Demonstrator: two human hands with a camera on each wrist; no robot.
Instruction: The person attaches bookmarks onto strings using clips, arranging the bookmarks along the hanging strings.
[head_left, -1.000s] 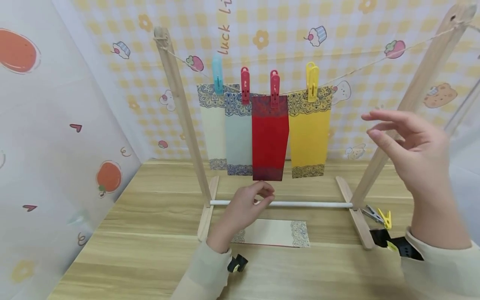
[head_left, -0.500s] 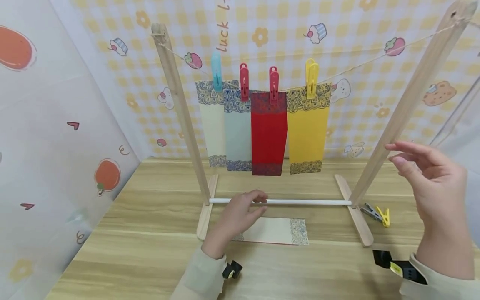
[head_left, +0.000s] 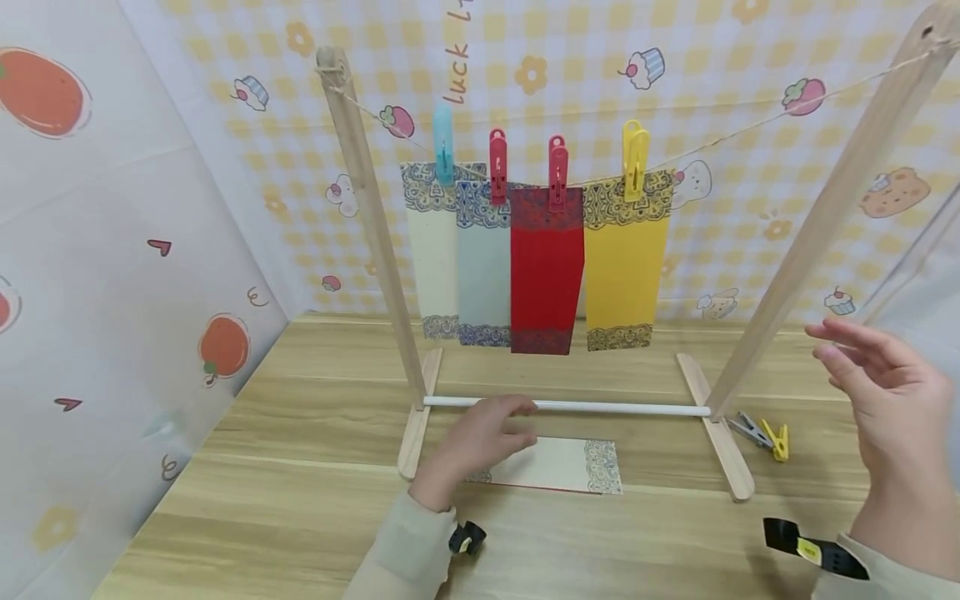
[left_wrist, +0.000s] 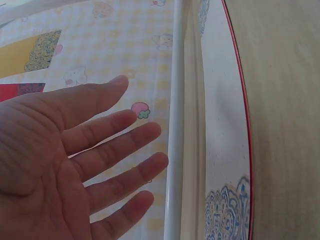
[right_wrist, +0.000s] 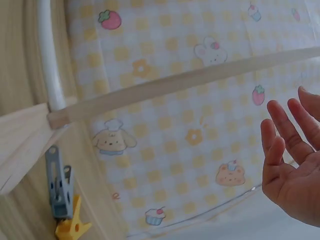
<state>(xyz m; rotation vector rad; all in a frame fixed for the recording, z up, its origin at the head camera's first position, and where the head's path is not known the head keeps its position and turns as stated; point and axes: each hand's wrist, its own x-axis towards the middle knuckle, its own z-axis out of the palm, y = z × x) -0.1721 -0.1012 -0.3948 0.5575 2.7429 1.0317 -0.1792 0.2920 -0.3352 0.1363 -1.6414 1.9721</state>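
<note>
Since a second ago the right hand (head_left: 892, 417) has dropped from up by the hanging cards to the right of the wooden rack's slanted post (head_left: 817, 217), fingers spread, holding nothing. The left hand (head_left: 480, 442) has sunk lower, fingers relaxed and empty, just above the cream paper card with blue patterned ends (head_left: 562, 463), which lies flat on the wooden table (head_left: 300, 467) just nearer than the white crossbar (head_left: 622, 407).

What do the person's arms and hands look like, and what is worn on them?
Both hands, left hand and right hand, are bare, with no gloves or rings showing. Each arm wears a cream long sleeve, and a black wrist strap with a yellow tag.
</note>
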